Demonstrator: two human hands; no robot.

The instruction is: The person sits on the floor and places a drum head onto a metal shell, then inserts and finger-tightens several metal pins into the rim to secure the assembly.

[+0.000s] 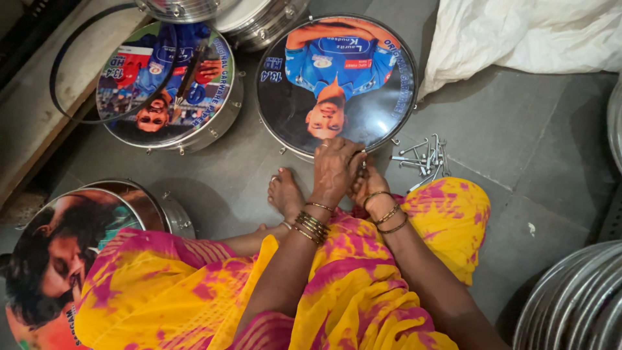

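Two hands are working at the near rim of the printed drum lying flat on the grey floor — left hand is pressing down on the rim edge, fingers curled, and what it is gripping, if anything, I cannot tell. Right hand is sitting just beside it, mostly hidden behind the left one; its grip looks closed around something small at the rim, but the object itself is not showing. Loose metal hooks are lying in a pile right of the hands, so my read is that fitting is only partly done on this drum — several pieces are waiting. Second printed drum to the far left has a loose black hoop resting over it; a third drum is sitting by the left knee. Stacked metal rings are sitting bottom right, white sack top right. Person is sitting on the floor, bare foot beside the hands.
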